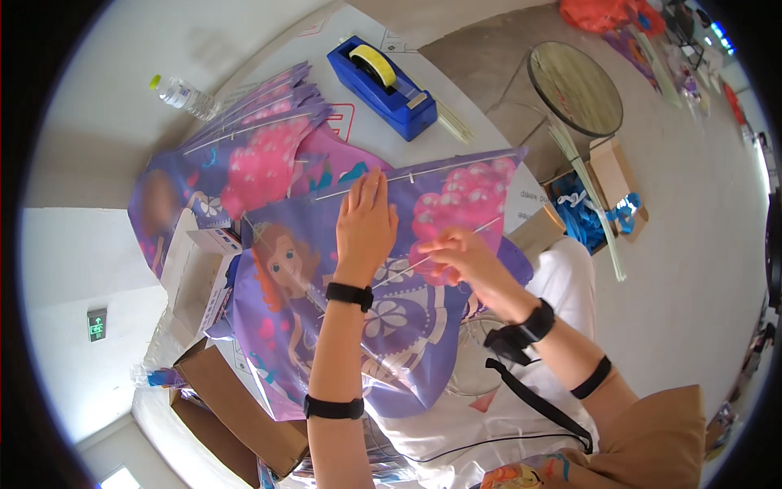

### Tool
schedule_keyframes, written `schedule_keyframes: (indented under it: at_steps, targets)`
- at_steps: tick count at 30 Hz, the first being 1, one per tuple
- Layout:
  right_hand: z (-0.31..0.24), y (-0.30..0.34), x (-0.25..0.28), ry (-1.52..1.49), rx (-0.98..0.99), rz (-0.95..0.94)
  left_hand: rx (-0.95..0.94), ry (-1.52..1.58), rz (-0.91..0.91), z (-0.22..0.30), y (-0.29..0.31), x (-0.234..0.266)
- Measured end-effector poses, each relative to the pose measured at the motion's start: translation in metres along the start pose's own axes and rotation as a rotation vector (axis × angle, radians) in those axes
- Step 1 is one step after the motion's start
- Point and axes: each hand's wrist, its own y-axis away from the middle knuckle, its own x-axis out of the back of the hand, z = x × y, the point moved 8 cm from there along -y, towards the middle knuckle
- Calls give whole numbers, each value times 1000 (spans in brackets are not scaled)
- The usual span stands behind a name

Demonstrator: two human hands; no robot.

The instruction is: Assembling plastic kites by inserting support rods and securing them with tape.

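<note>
A purple kite (423, 334) printed with a cartoon princess and pink balloons spreads over the table edge and my lap. A thin white rod (456, 168) runs along its upper edge. My left hand (366, 232) lies flat on the kite just below that edge, fingers stretched out and holding nothing. Over the kite's right half, my right hand (468, 259) pinches another thin white rod (397, 276), which slants across the print. Whether this rod touches the sheet, I cannot tell. More folded kites (265, 159) with rods are piled to the left.
A blue tape dispenser (383, 90) stands on the table, with loose rods (453, 122) beside it. A plastic bottle (187, 96) is at the far left. White (191, 269) and brown boxes (244, 407) sit left. On the right are a round stool (575, 88), an open carton (621, 175) and a rod bundle (588, 183).
</note>
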Motion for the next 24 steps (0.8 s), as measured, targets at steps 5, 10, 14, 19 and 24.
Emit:
schedule_keyframes:
  at_steps: [5, 10, 14, 19, 24]
  targets:
    - [-69, -9, 56, 484, 408, 211, 20, 27, -65, -2, 17, -18]
    - [-98, -26, 31, 1140, 1021, 226, 8, 6, -86, 21, 8, -26]
    - [-71, -36, 14, 1493, 1040, 124, 50, 26, -111, 22, 11, -28]
    - [-58, -25, 21, 1625, 973, 85, 85, 81, -107, 16, 12, -26]
    - [-62, -24, 17, 1596, 972, 38, 109, 95, -129, 18, 10, -26]
